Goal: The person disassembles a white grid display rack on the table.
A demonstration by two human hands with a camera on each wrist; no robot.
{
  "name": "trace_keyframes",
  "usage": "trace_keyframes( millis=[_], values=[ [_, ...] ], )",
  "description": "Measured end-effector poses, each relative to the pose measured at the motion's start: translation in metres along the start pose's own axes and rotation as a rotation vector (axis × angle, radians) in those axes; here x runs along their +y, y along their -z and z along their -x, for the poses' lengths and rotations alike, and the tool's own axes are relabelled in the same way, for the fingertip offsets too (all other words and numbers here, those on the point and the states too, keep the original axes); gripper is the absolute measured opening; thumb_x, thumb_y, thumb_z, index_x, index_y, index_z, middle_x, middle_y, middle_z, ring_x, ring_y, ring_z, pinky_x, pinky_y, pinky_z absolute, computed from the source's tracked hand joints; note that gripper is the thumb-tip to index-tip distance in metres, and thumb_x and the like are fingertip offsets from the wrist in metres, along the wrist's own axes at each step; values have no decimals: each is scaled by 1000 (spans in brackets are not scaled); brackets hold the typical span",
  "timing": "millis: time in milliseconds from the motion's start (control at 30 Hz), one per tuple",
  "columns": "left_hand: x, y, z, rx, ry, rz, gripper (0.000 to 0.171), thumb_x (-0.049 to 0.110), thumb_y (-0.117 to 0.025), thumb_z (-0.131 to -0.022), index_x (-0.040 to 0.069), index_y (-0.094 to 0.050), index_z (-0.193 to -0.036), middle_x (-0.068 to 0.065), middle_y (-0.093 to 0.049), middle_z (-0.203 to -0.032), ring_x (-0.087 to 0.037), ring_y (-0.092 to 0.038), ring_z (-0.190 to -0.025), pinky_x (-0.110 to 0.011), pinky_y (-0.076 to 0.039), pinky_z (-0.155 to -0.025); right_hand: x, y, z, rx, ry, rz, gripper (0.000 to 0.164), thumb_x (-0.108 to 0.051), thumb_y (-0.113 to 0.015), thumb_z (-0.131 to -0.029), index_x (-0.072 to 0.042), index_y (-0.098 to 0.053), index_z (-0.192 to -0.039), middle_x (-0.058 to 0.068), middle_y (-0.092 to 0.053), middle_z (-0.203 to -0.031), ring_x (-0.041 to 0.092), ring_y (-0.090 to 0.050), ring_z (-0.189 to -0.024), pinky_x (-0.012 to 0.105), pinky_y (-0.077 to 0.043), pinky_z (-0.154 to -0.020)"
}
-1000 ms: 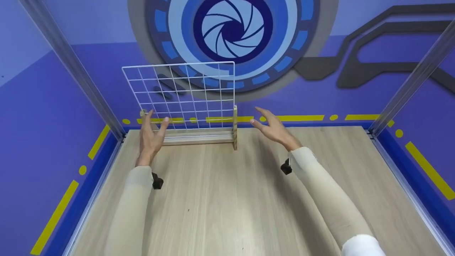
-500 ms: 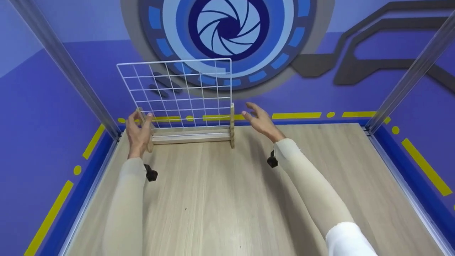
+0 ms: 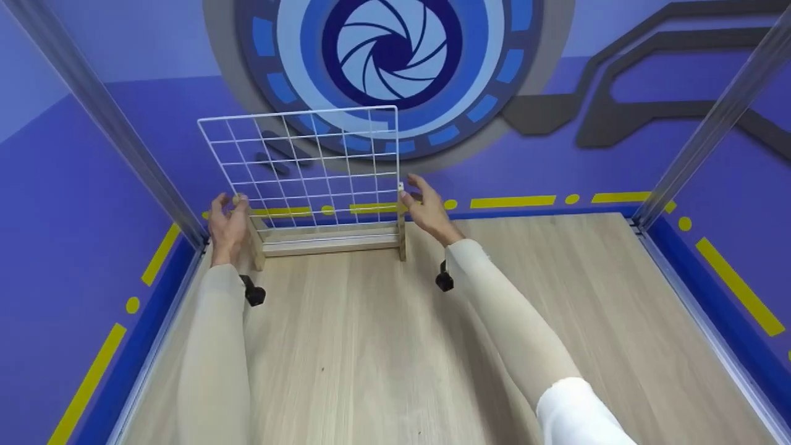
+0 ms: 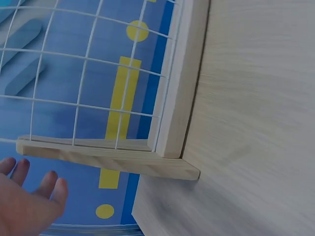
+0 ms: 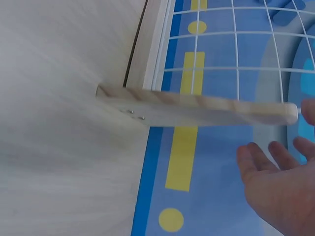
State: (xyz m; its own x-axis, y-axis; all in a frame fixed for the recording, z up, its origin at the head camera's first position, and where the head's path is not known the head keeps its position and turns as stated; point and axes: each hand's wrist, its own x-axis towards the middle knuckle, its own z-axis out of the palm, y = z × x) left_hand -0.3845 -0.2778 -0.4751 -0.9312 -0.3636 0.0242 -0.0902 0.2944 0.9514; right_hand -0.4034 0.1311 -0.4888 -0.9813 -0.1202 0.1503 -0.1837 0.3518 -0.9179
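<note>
A white wire grid panel (image 3: 320, 158) stands upright in a wooden base at the back of the table. The base has a bottom rail (image 3: 330, 245), a left wooden post (image 3: 255, 238) and a right wooden post (image 3: 401, 235). My left hand (image 3: 227, 228) is just outside the left post near its top, fingers loosely bent; the left wrist view shows a gap between fingers and post. My right hand (image 3: 429, 210) sits beside the right post's top. In the right wrist view its fingers (image 5: 256, 160) are apart from the post, with the thumb (image 5: 308, 112) close to the post's end.
The wood-grain table (image 3: 371, 346) extends in front of the stand and to its right. Close behind rises a blue printed back wall (image 3: 494, 167). Metal frame posts (image 3: 114, 130) mark the back corners, with blue side walls (image 3: 55, 235) beyond.
My right hand has moved left to the right post's top. My left hand has shifted from in front of the left post to its outer side. The grid stand has not moved on the table.
</note>
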Motion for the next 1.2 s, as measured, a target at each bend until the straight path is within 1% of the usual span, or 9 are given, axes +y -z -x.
trace_keyframes(
  millis=[200, 400, 467, 567, 733, 867, 1000, 1133, 1200],
  values=[
    [8, -5, -8, -13, 15, 10, 64, 31, -40, -114, 9, -21, -171, -11, -28, -176, -28, -24, -163, -39, -18, -133, -4, -14, 1, 49, 22, -6, 50, -15, -51, -113, -6, -42, -162, 17, -46, -164, 37, -52, -147, 44, -49, -116],
    [9, -8, -9, 11, 24, -13, 54, 18, -33, -114, 6, -31, -167, -15, -34, -173, -29, -29, -161, -39, -23, -132, -8, -23, 0, 118, 4, 60, 44, -13, -49, -114, -6, -48, -157, 17, -54, -158, 32, -57, -142, 40, -51, -115],
    [11, -10, -10, 18, 18, -39, 53, 18, -33, -114, 5, -35, -165, -16, -36, -171, -31, -31, -160, -41, -25, -132, -9, -23, 1, 137, -5, 70, 42, -13, -49, -114, -6, -50, -155, 16, -56, -156, 30, -59, -141, 40, -51, -114],
    [12, -12, -11, 9, 34, -78, 53, 20, -30, -115, 6, -35, -166, -15, -36, -171, -31, -31, -160, -43, -25, -132, -11, -21, 0, 147, -17, 70, 40, -11, -50, -113, -6, -53, -153, 16, -59, -152, 28, -61, -137, 39, -53, -111],
    [16, -12, -14, -30, 86, -114, 58, 27, -25, -115, 10, -25, -170, -12, -27, -175, -30, -26, -162, -43, -23, -132, -13, -20, -1, 126, -36, 66, 41, -12, -48, -114, -6, -51, -155, 16, -60, -151, 26, -62, -136, 37, -54, -110],
    [18, -13, -15, -40, 94, -126, 59, 27, -23, -115, 10, -21, -171, -15, -27, -175, -32, -28, -161, -43, -24, -132, -15, -21, -1, 135, -26, 69, 41, -12, -48, -114, -5, -52, -154, 16, -61, -150, 26, -63, -134, 39, -54, -108],
    [18, -16, -13, -12, 89, -110, 57, 24, -25, -115, 9, -27, -169, -16, -36, -171, -32, -36, -157, -42, -31, -129, -13, -23, 0, 149, -18, 68, 40, -11, -50, -113, -5, -54, -152, 14, -62, -149, 24, -65, -128, 38, -56, -105],
    [14, -16, -12, 4, 95, -98, 55, 24, -27, -116, 11, -30, -168, -14, -38, -170, -30, -39, -156, -41, -36, -127, -12, -25, 1, 166, -29, 47, 40, -11, -50, -113, -6, -54, -152, 13, -62, -149, 22, -66, -125, 36, -56, -103],
    [12, -15, -12, 17, 93, -109, 54, 25, -28, -116, 12, -31, -168, -13, -37, -171, -30, -39, -156, -42, -36, -127, -12, -26, 1, 169, -29, 31, 40, -11, -50, -113, -5, -54, -153, 15, -62, -150, 25, -66, -125, 36, -57, -102]
  ],
)
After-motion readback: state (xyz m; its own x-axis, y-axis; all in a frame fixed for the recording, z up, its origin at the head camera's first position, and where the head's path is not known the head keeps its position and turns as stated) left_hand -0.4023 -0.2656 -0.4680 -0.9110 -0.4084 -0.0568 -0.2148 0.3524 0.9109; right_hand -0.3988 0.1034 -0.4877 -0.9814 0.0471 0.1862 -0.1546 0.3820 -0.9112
